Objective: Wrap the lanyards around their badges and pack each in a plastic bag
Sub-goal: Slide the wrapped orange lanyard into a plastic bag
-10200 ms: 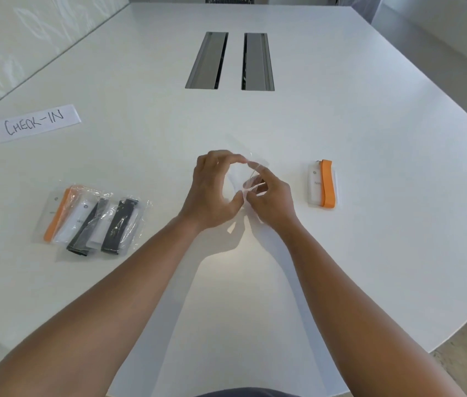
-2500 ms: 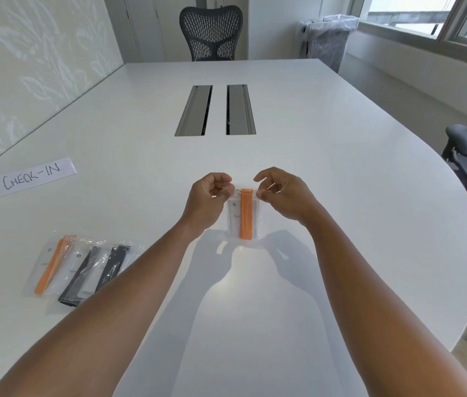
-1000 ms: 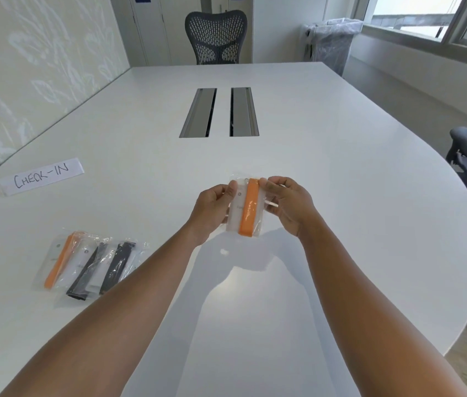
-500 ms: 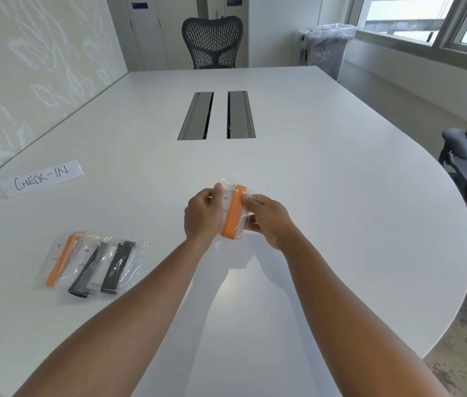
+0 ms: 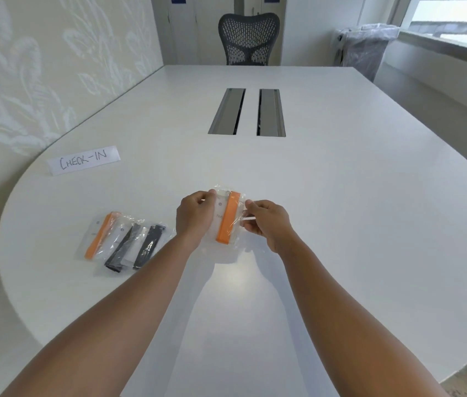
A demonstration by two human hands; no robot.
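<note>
Bagged badge (image 5: 228, 220) shifted left, long axis upright

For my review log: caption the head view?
Both hands hold a bagged orange-lanyard badge above the table.

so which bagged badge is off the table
The orange-lanyard badge held between both hands; the three other bagged badges lie flat on the table, to the left.

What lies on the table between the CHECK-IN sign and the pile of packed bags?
Nothing: in the head view, only bare white table separates the CHECK-IN sign from the pile of packed bags.
</note>
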